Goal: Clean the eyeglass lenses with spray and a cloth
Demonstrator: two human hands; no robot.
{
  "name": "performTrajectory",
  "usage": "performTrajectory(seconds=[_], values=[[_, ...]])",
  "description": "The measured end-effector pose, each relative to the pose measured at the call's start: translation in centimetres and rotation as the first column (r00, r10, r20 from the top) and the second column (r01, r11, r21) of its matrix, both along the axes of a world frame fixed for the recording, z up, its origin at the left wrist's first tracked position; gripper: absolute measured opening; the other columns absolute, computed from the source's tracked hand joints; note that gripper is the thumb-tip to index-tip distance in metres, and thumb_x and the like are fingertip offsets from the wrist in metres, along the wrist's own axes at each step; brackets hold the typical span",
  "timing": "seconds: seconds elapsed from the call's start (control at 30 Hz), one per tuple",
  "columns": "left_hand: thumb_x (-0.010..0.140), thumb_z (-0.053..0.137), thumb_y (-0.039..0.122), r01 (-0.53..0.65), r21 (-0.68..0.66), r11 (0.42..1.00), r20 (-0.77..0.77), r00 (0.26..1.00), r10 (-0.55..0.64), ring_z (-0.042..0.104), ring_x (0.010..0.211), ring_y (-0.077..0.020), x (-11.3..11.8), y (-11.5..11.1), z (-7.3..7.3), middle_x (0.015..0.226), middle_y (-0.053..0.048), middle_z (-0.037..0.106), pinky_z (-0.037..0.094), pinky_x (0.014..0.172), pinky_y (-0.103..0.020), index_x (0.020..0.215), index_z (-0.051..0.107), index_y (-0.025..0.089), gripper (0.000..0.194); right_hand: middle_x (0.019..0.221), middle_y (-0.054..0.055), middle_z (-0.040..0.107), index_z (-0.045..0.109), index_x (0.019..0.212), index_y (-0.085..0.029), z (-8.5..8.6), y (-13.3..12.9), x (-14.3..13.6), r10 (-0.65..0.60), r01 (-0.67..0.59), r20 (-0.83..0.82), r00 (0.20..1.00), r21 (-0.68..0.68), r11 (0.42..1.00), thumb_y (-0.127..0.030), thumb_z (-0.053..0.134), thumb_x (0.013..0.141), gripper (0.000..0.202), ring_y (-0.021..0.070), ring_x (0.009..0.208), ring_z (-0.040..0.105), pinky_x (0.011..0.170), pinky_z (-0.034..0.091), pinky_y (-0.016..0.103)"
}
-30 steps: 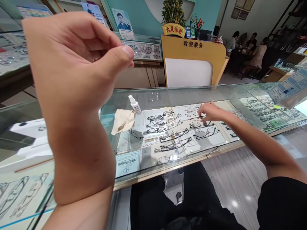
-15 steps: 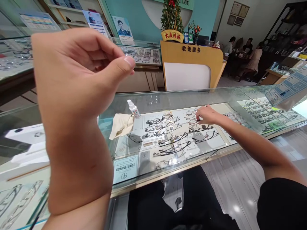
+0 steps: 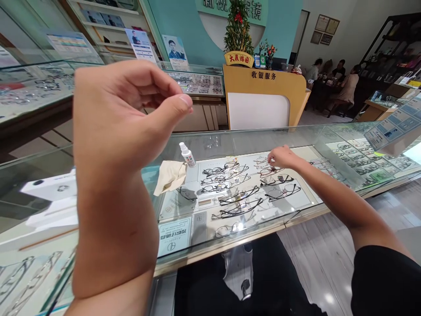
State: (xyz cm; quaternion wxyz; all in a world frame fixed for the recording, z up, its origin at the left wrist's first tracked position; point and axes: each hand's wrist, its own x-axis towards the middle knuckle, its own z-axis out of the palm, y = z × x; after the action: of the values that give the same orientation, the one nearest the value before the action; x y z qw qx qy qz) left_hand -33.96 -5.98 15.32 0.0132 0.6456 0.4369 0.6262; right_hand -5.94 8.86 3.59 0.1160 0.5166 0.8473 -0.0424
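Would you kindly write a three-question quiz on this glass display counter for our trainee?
1. True or false: the spray bottle lies on top of the cloth.
2. Which is nearest the right hand?
A) the cloth
B) eyeglasses
C) the spray bottle
3. Fill in: the hand raised closer to the camera is the ____ one.
Key: 1 false; 2 B; 3 left

Glass-topped display counter [image 3: 230, 137]: a white spray bottle [image 3: 187, 154] is stood upright on the glass, with a crumpled beige cloth [image 3: 170, 176] laid just beside it. Under the glass, rows of eyeglasses [image 3: 241, 208] are set out on pale trays, with a pale blue printed card [image 3: 174, 236] placed near the front edge. At the right end, a tilted blue-and-white sign [image 3: 391, 127] is seen; its footing cannot be made out.
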Motion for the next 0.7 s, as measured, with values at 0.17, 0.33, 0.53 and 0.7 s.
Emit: performTrajectory(seconds=[0.17, 0.33, 0.53, 0.7], values=[[0.072, 0.07, 0.028, 0.022, 0.014, 1.0, -0.028, 0.999, -0.021, 0.054, 0.066, -0.0096, -0.1, -0.1, 0.3, 0.068, 0.001, 0.061, 0.038, 0.065, -0.029, 0.073, 0.066, 0.013, 0.016, 0.102, 0.007, 0.083, 0.084, 0.104, -0.021, 0.8, 0.0, 0.0, -0.009, 0.009, -0.017, 1.0, 0.006, 1.0, -0.018, 0.064, 0.093, 0.023, 0.0244, 0.099, 0.072, 0.099, 0.039, 0.039], [0.071, 0.065, 0.026, 0.018, 0.024, 1.0, -0.067, 0.998, -0.017, 0.052, 0.063, -0.0078, -0.1, -0.2, 0.4, 0.066, 0.003, 0.061, 0.043, 0.064, -0.027, 0.071, 0.065, 0.014, 0.012, 0.091, 0.004, 0.08, 0.083, 0.098, -0.021, 3.9, -0.3, 1.4, -0.082, 0.073, -0.192, 0.978, -0.055, 0.996, -0.024, 0.069, 0.088, 0.017, 0.0191, 0.081, 0.067, 0.072, 0.042, 0.032], [0.069, 0.067, 0.027, 0.025, 0.014, 1.0, -0.081, 0.996, -0.024, 0.054, 0.059, -0.0082, -0.3, 0.4, 0.2, 0.061, 0.003, 0.061, 0.044, 0.057, -0.023, 0.066, 0.063, 0.016, 0.012, 0.074, 0.003, 0.076, 0.074, 0.089, -0.017, 8.3, -2.7, 0.7, 0.004, -0.029, -0.613, 0.79, -0.031, 0.999, -0.027, 0.065, 0.089, 0.013, 0.0139, 0.067, 0.061, 0.065, 0.041, 0.03], [0.066, 0.067, 0.027, -0.006, -0.033, 0.999, -0.041, 0.999, 0.005, 0.054, 0.053, -0.0096, -0.4, 0.9, 0.1, 0.056, 0.003, 0.061, 0.041, 0.051, -0.024, 0.06, 0.061, 0.02, 0.011, 0.084, 0.004, 0.078, 0.073, 0.089, -0.018, 10.8, -5.8, -3.0, 0.259, -0.162, -0.799, 0.543, 0.203, 0.966, -0.021, 0.067, 0.089, 0.008, 0.015, 0.079, 0.068, 0.078, 0.05, 0.032]])
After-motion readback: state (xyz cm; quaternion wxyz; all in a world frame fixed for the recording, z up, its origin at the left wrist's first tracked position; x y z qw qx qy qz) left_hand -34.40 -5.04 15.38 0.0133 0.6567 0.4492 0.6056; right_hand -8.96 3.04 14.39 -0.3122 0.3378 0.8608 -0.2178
